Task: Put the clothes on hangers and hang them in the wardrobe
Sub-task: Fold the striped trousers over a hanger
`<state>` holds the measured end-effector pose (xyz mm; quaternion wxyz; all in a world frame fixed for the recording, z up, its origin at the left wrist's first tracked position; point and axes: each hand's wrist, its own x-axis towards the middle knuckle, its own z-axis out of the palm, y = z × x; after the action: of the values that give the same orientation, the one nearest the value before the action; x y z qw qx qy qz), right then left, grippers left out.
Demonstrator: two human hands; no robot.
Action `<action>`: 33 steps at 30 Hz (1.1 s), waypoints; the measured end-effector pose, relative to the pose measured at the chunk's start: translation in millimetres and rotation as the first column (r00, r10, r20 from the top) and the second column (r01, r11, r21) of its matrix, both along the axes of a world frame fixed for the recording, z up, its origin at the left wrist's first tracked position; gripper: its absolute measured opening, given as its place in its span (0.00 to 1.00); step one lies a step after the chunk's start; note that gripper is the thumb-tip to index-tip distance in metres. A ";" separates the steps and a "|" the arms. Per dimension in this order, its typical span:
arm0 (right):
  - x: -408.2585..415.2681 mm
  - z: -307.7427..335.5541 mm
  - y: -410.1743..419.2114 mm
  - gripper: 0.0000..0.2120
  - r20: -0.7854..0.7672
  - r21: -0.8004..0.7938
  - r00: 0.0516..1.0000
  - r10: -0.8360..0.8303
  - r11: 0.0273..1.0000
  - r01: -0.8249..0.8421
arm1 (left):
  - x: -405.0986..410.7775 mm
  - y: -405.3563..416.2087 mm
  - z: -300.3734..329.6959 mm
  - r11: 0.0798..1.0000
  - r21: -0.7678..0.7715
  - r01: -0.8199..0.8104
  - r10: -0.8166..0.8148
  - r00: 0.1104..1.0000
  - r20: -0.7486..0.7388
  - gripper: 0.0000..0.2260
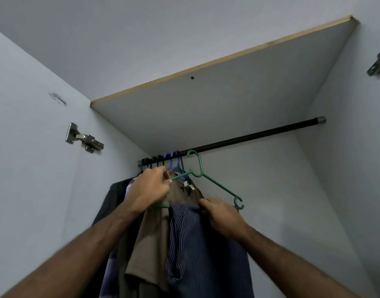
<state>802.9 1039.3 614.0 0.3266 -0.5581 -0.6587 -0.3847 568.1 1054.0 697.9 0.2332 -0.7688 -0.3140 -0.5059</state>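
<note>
A green plastic hanger (214, 183) has its hook over the black wardrobe rod (260, 135). A dark blue striped garment (202, 244) is draped over its bottom bar. My left hand (149, 190) grips the hanger's left arm. My right hand (223, 216) pinches the striped cloth at the bar, near the hanger's right end. Behind hangs a brown garment (150, 233), with its collar next to my left hand. Further left on the rod are several black and blue hangers (163, 161) with dark clothes (111, 198) under them.
The wardrobe's grey top panel (227, 100) with a wooden edge sits just above the rod. Metal door hinges are fixed on the left wall (83, 140) and the right wall (379, 63). The rod's right part carries no hangers.
</note>
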 end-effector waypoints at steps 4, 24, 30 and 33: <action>17.8 8.9 43.3 0.18 -0.015 0.014 0.999 -0.030 0.999 0.030 | 22.3 35.6 20.5 0.990 0.069 -0.124 0.132 0.983 -0.124 0.06; 75.0 76.7 162.0 0.29 -0.020 0.130 0.950 0.312 0.943 -0.307 | 98.1 72.6 86.2 0.791 0.265 -0.552 0.595 0.795 -0.121 0.04; 73.5 105.0 154.3 0.25 0.030 0.111 0.970 0.241 0.964 -0.243 | 98.0 70.7 96.2 0.763 0.310 -0.567 0.610 0.791 -0.055 0.04; 73.0 102.8 148.8 0.25 0.059 0.077 0.967 0.249 0.964 -0.253 | 91.3 65.8 91.9 0.786 0.288 -0.547 0.588 0.805 -0.075 0.02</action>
<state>875.9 1188.2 716.8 0.3797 -0.4463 -0.7152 -0.3808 659.5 1119.8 789.8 0.4950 -0.6402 -0.4445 -0.3841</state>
